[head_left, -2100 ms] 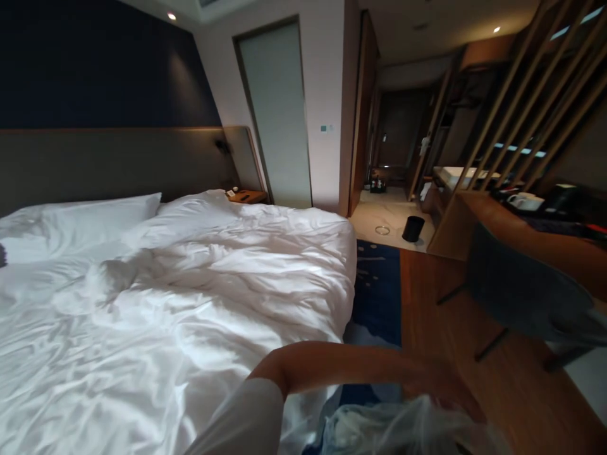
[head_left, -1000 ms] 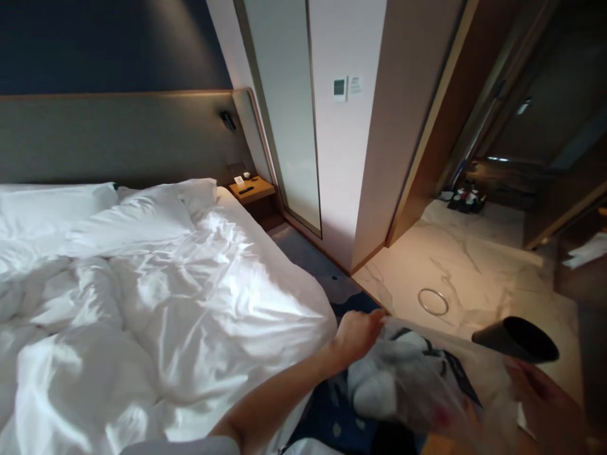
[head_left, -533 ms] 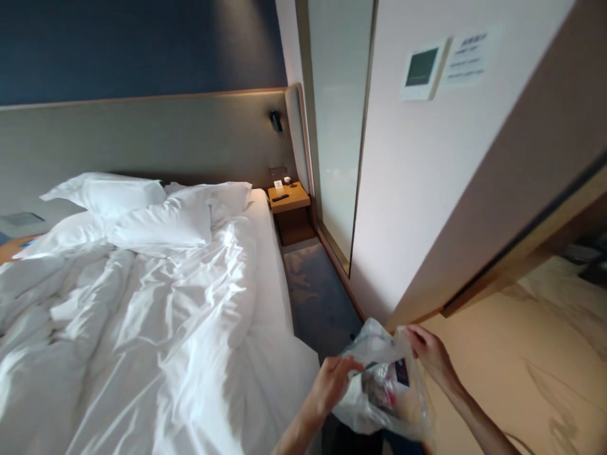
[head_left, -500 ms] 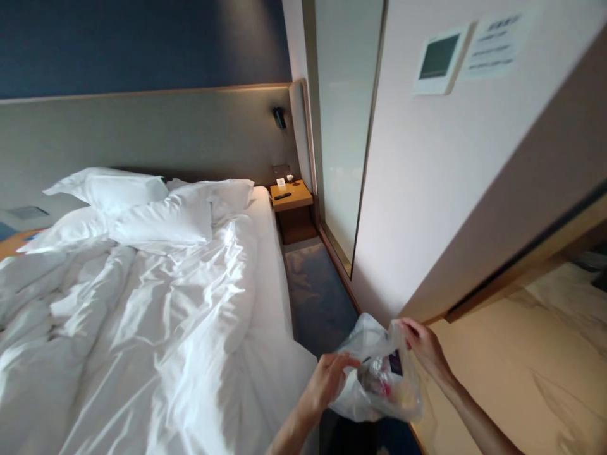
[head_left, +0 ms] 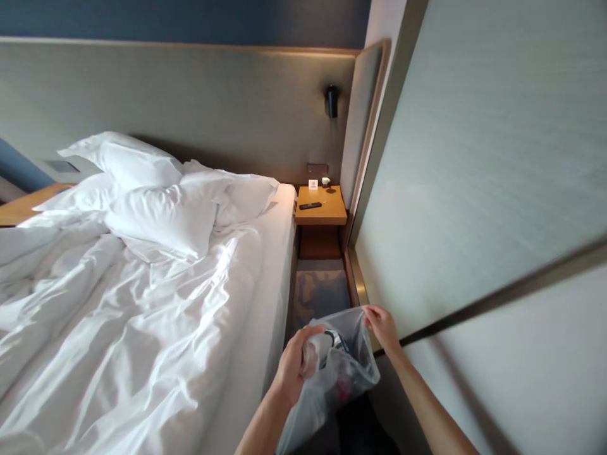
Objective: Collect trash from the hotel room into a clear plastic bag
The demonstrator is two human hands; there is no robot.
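Note:
Between my hands hangs a translucent plastic bag (head_left: 351,373), its mouth spread wide toward me. My left hand (head_left: 294,363) grips the bag's left edge, fingers curled around the bunched film. On the opposite side, my right hand (head_left: 382,328) pinches the rim between thumb and fingers. Through the film I see a few items, among them something white with a dark edge near the left fingers and something reddish lower down. What these items are I cannot make out.
To the left is a bed with a rumpled white duvet (head_left: 156,328) and several pillows (head_left: 161,218). Ahead stands a wooden nightstand (head_left: 322,215) bearing a black remote (head_left: 310,205) and a small white card (head_left: 313,184). A framed glass panel (head_left: 474,158) runs along the right, and a narrow carpet strip (head_left: 317,294) lies between.
My view has turned left and come closer to the nightstand. The bag has come along in both hands, and my left hand has moved from over its opening to its left edge.

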